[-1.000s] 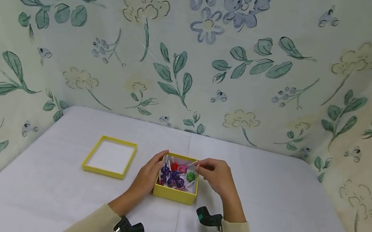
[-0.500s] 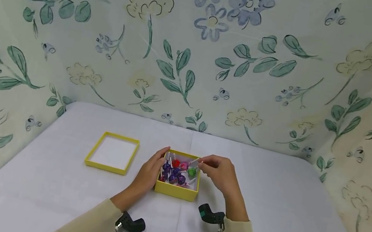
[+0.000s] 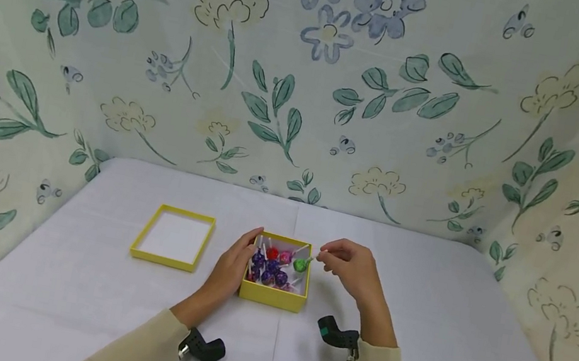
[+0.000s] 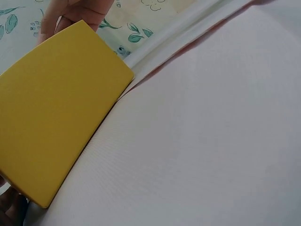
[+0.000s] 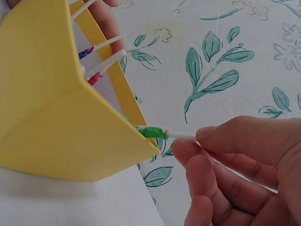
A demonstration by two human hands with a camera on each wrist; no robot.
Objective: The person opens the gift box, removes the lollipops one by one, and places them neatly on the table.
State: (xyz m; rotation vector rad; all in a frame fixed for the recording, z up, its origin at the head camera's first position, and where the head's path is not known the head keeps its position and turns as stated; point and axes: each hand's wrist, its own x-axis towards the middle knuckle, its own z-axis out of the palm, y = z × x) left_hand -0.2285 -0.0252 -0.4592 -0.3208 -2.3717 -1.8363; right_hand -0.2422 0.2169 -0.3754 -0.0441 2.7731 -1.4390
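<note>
The right hand (image 3: 348, 268) pinches the white stick (image 5: 183, 136) of a green lollipop (image 3: 300, 265), its head at the right edge of the yellow box (image 3: 272, 297), seemingly not yet fully out. The left hand (image 3: 228, 269) grips the box's left side. Red, pink and purple lollipops (image 3: 280, 279) lie inside, still to be lifted; the lid (image 3: 173, 239) is already off, farther left on the counter (image 3: 414, 329).

So the bare right hand (image 3: 349, 269) has pulled away toward 3 o'clock, now just outside the square yellow cardboard box (image 3: 272, 297) instead of at its rim, black wrist camera (image 3: 337, 334) tagging along. The round green-wrapped lollipop (image 3: 300, 265) has shifted a touch, its twisted wrapper end (image 5: 153, 133) now showing toward 2 o'clock.
</note>
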